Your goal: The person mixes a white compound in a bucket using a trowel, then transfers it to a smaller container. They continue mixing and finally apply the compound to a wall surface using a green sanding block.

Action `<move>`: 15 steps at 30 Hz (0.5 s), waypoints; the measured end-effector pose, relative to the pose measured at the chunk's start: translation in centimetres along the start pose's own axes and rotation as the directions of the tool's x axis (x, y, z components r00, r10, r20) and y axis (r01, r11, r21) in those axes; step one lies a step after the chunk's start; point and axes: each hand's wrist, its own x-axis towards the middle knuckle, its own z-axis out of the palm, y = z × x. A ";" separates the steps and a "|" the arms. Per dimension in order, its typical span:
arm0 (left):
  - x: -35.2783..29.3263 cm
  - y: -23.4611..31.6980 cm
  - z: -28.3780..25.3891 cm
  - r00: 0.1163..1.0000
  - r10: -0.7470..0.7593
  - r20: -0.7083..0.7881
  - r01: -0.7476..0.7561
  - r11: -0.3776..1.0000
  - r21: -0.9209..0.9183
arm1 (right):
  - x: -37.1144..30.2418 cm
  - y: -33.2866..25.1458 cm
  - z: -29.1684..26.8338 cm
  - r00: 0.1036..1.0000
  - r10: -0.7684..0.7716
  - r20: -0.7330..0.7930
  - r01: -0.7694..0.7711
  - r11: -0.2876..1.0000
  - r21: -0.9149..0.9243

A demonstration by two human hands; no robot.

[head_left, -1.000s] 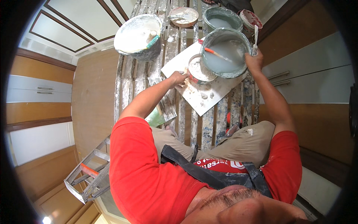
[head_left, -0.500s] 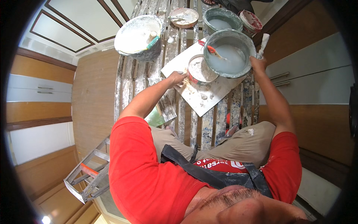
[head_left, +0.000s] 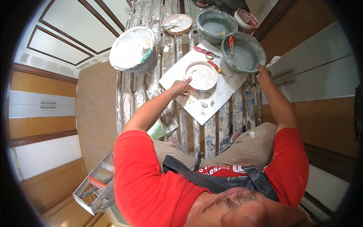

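My left hand [head_left: 180,87] grips the near-left side of a round tub [head_left: 201,89] of white powder or paste, thumb over its rim. The tub stands on a white board [head_left: 206,111] spotted with crumbs. At the board's far right, my right hand [head_left: 263,72] is closed on the rim of a grey-green bucket [head_left: 261,56]. Cloudy liquid fills part of this bucket, and a red-handled brush [head_left: 231,44] leans inside. A whitish crumpled piece [head_left: 273,61] shows beside my right hand. Between tub and bucket lie red-handled pliers or cutters [head_left: 207,52] and a red-and-yellow-handled screwdriver [head_left: 215,66].
The board rests on a paint-spattered slatted platform [head_left: 210,140]. Farther off stand a large bucket of white material [head_left: 147,65], a shallow tub with a spreading tool [head_left: 177,31], a second green bucket [head_left: 217,41] and a red-stained pail [head_left: 245,19]. Left is a stepladder [head_left: 99,183].
The grey-green bucket, held in my right hand, has moved right and lower, away from over the tub. The pliers and screwdriver now show fully. My left hand stays on the tub.
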 end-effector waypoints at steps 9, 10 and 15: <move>2.9 -2.4 -0.2 0.998 0.008 -0.060 -0.017 0.990 -0.138 | -3.5 0.5 0.5 0.989 0.116 0.088 -0.117 0.993 0.007; 3.0 -2.4 0.1 0.998 0.026 -0.057 -0.037 0.980 -0.196 | -2.2 0.6 -0.5 0.993 0.067 0.096 -0.066 0.998 -0.008; 1.4 -4.3 0.2 0.988 0.135 -0.075 -0.148 0.969 -0.197 | -2.6 0.8 -0.1 0.991 -0.035 -0.130 -0.018 0.923 -0.384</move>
